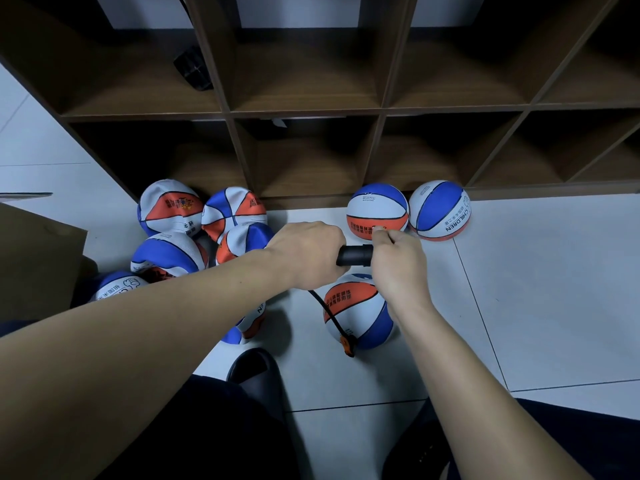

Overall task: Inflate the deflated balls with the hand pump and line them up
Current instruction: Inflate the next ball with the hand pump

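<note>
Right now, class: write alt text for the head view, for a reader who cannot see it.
Both hands, left hand and right hand, grip a black pump handle above a ball being inflated. Two inflated balls sit by the shelf unit; deflated balls are piled to the left.

A brown shelf (311, 112) is seen beyond the hands, a black object (193, 69) in one compartment; a cardboard box (38, 251) lies left; a black slipper (258, 375) is below them.

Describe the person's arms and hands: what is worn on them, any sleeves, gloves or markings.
Both forearms are bare along all that shows; no sleeves are visible. The left hand and right hand wear no gloves, and no rings, watch or wristband show. No markings are visible on either arm.
</note>
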A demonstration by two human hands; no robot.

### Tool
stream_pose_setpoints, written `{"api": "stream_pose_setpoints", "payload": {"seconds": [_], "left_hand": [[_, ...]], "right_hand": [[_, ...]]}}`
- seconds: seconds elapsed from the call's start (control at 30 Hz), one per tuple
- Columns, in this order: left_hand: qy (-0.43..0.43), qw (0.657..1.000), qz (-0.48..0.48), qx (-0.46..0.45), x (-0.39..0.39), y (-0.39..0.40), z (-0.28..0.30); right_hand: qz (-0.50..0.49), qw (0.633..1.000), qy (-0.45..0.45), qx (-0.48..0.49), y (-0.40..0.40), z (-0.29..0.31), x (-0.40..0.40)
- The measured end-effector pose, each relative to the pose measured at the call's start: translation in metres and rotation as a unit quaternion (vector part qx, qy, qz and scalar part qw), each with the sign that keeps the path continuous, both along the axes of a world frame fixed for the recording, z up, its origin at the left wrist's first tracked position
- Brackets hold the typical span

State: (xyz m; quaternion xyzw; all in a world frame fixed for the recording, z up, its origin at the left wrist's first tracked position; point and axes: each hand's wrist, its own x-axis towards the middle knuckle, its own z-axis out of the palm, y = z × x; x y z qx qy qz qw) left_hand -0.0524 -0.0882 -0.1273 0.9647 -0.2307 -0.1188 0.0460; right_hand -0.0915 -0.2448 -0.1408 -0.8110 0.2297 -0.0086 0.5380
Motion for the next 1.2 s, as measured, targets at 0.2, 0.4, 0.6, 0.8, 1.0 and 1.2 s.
{"api": "stream_pose_setpoints", "payload": {"seconds": [0.2, 0.4, 0.6, 0.8, 1.0, 1.2], "left_hand": [[0.011, 1.000, 0.000, -0.010, 0.004, 0.003, 0.002], [0.028, 0.999, 0.024, 0.000, 0.011, 0.019, 0.004], [-0.007, 1.000, 0.014, 0.025, 0.010, 0.012, 0.008], [0.007, 1.000, 0.009, 0.010, 0.009, 0.011, 0.007], [-0.010, 1.000, -0.013, 0.019, 0.005, 0.004, 0.001], [-0.013, 1.000, -0.019, 0.002, 0.005, 0.004, 0.000]], "right_hand": [[0.015, 1.000, 0.019, 0.000, -0.018, 0.006, 0.006], [-0.124, 0.992, 0.012, 0.000, -0.078, 0.007, 0.016], [-0.157, 0.987, -0.027, 0.011, -0.057, 0.001, 0.012], [-0.118, 0.992, -0.044, -0.001, -0.024, 0.000, 0.008], [-0.045, 0.999, -0.019, -0.024, -0.001, -0.002, -0.003], [0.016, 0.999, -0.010, -0.037, -0.004, 0.002, 0.000]]}}
